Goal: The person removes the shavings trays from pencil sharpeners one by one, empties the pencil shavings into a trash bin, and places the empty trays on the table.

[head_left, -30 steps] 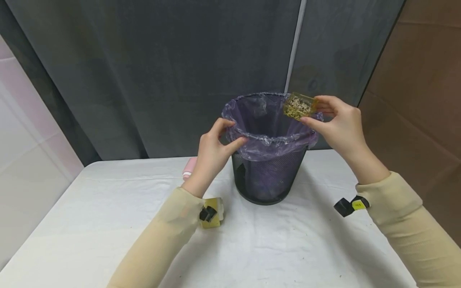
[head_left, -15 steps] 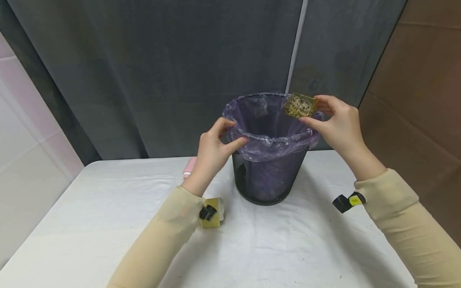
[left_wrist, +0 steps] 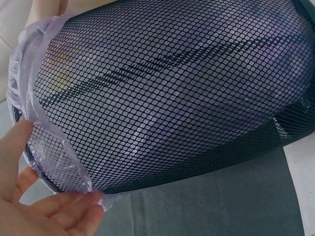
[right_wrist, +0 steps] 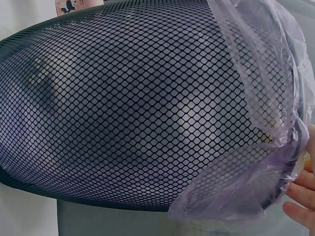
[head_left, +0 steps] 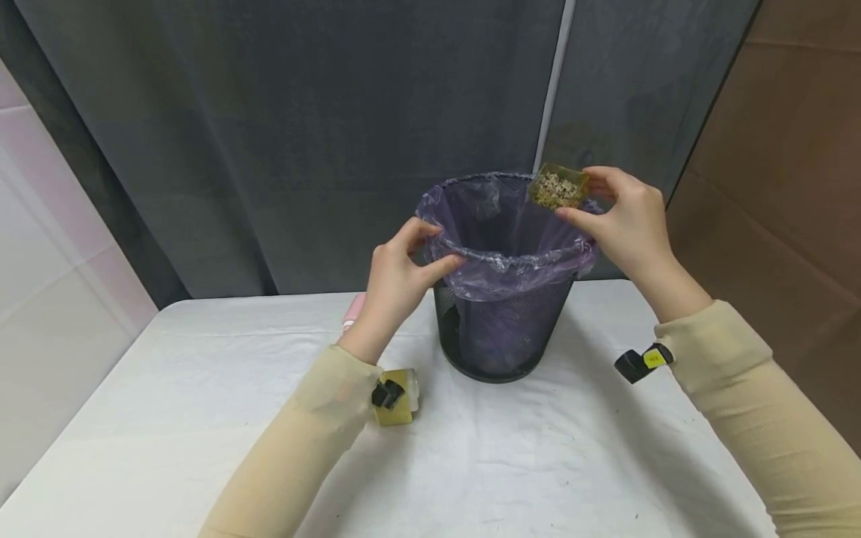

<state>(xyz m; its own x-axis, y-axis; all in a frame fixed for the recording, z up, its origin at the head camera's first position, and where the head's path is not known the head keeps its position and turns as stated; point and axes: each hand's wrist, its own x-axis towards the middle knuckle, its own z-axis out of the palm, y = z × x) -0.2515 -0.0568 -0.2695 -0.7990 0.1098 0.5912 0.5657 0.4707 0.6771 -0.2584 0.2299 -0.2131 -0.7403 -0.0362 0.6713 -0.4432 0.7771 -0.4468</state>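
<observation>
A black mesh wastebasket (head_left: 498, 329) stands upright, lined with a purple translucent bin bag (head_left: 514, 276) folded over its rim. My left hand (head_left: 402, 273) grips the bagged rim at the left, thumb outside; the left wrist view shows its fingers (left_wrist: 74, 211) at the bag's edge. Between thumb and fingers my right hand (head_left: 625, 217) holds a small see-through yellow drawer-like box (head_left: 560, 187), tilted over the right part of the basket's mouth. Fine pale, dark and yellowish bits lie inside the box. In the right wrist view the basket's mesh hides most of it.
On the white-covered table (head_left: 525, 463), a yellow block with a translucent side (head_left: 397, 411) lies partly behind the left wrist. A pink container (head_left: 353, 308) sits left of the basket, partly hidden by the left arm. Behind hangs a dark grey curtain (head_left: 336, 149).
The right hand and its box have risen slightly and shifted a little left over the basket. The left hand keeps its place on the rim.
</observation>
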